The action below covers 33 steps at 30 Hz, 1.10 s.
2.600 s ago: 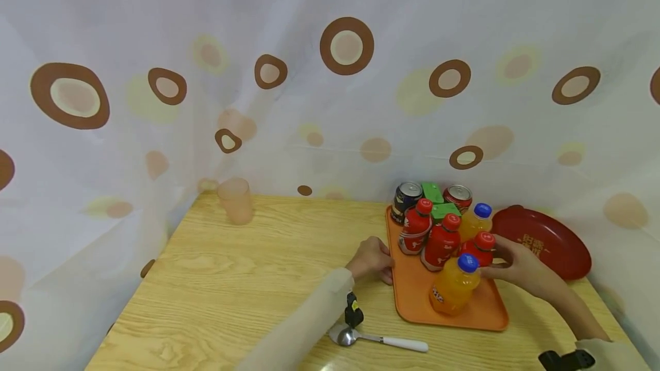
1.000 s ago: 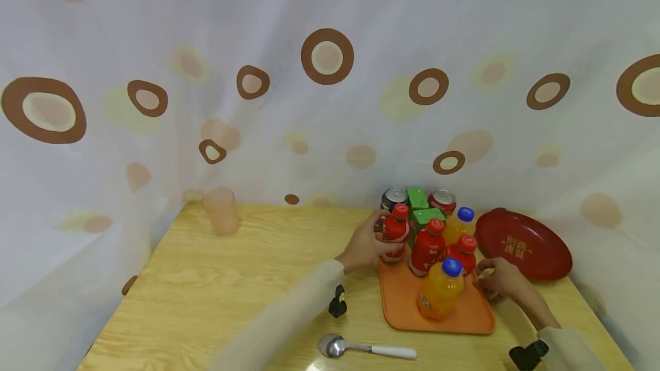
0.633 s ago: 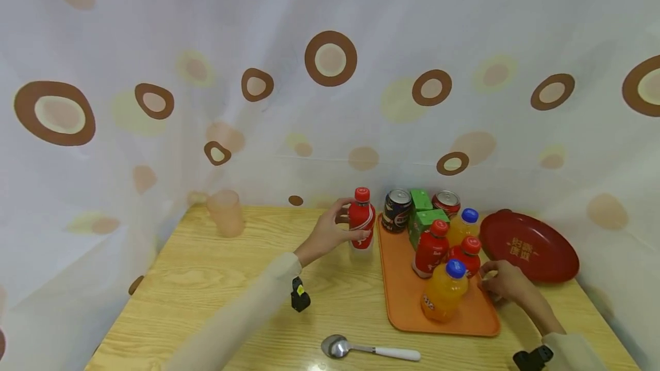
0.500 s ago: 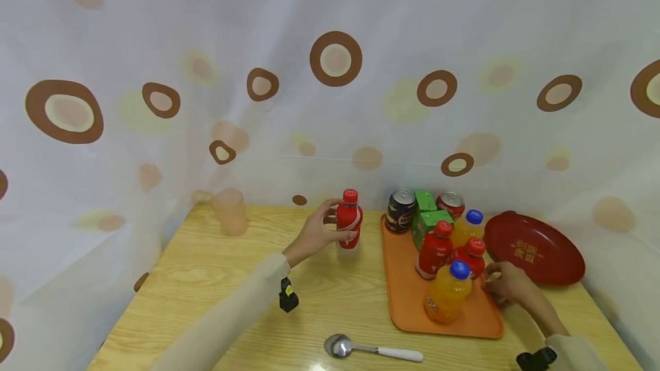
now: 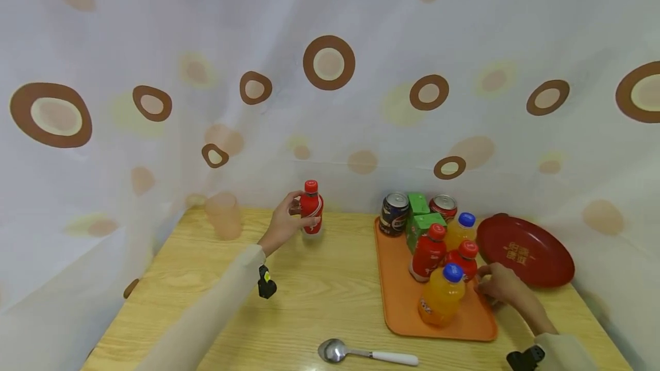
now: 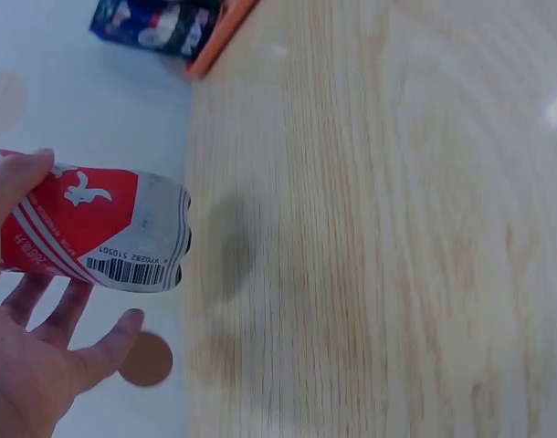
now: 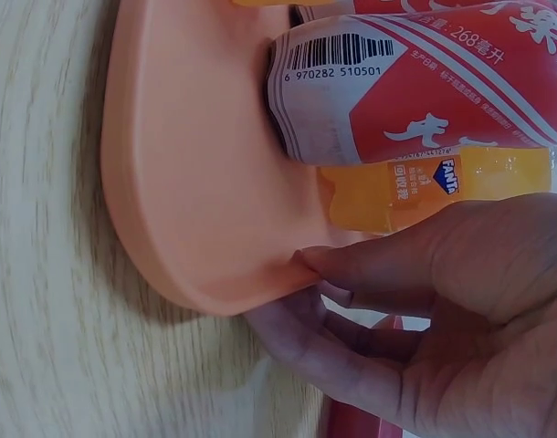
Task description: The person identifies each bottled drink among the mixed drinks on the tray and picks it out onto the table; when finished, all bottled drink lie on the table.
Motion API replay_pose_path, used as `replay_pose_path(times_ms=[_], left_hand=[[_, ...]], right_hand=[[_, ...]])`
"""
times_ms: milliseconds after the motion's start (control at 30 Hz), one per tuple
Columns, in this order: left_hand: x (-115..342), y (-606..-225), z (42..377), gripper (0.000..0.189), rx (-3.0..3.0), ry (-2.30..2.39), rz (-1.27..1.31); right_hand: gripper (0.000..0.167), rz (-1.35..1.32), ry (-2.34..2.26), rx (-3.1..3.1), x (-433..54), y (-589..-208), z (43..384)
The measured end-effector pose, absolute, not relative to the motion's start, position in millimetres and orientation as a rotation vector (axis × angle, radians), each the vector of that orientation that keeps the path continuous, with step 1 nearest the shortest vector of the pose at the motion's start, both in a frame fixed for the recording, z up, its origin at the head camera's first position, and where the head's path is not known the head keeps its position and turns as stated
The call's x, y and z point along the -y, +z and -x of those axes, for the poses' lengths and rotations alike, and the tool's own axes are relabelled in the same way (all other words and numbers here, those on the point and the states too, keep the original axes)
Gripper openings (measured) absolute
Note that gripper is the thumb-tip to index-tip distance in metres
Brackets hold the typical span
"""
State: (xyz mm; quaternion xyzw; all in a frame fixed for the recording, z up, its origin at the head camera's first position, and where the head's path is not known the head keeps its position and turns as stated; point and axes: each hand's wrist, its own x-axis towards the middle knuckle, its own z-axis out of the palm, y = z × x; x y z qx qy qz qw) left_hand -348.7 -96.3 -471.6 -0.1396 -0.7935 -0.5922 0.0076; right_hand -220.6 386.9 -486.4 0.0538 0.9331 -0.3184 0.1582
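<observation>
My left hand (image 5: 282,224) grips a red plastic drink bottle (image 5: 311,208) with a red cap, held upright near the table's back edge. In the left wrist view the bottle's base (image 6: 160,233) hangs above the wood, its shadow apart from it. My right hand (image 5: 504,284) pinches the right rim of an orange tray (image 5: 404,308), thumb on top and fingers underneath in the right wrist view. On that tray stand two more red bottles (image 5: 429,253), two orange Fanta bottles (image 5: 442,298) with blue caps, green cartons (image 5: 425,223) and a dark can (image 5: 394,215).
A red can (image 5: 444,205) stands at the tray's back. Right of the tray, a dark red oval plate (image 5: 546,251) leans by the wall. A translucent pinkish cup (image 5: 224,216) stands at the back left. A white-handled spoon (image 5: 368,354) lies in front.
My left hand has left the tray's edge, taken hold of a red bottle, lifted it off the tray and carried it left. The right hand has moved from a red bottle to the tray's rim.
</observation>
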Motion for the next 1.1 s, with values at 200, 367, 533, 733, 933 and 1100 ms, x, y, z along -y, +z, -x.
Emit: replay_pose_path(times_ms=[200,367,533,733,933,1100], left_hand=[[118,-475,360,0.076,2.481,-1.871,0.317],[126,-478,366,0.079,2.494,-1.873,0.272],[130,-486,367,0.078,2.461,-1.851,0.247],[125,-498,371,0.079,2.436,-1.83,0.265],[127,-496,370,0.08,2.455,-1.776,0.297],[127,-494,368,0.08,2.442,-1.797,0.299]], right_hand=[[0.035,-0.158,-0.919,-2.656,-382,-486,223],[0.033,-0.168,-0.944,-2.647,-383,-487,221],[0.03,-0.165,-0.948,-2.656,-384,-488,218],[0.029,-0.139,-0.957,-2.666,-395,-488,216],[0.03,-0.159,-0.952,-2.709,-390,-490,216],[0.03,-0.181,-0.842,-2.819,-379,-488,216]])
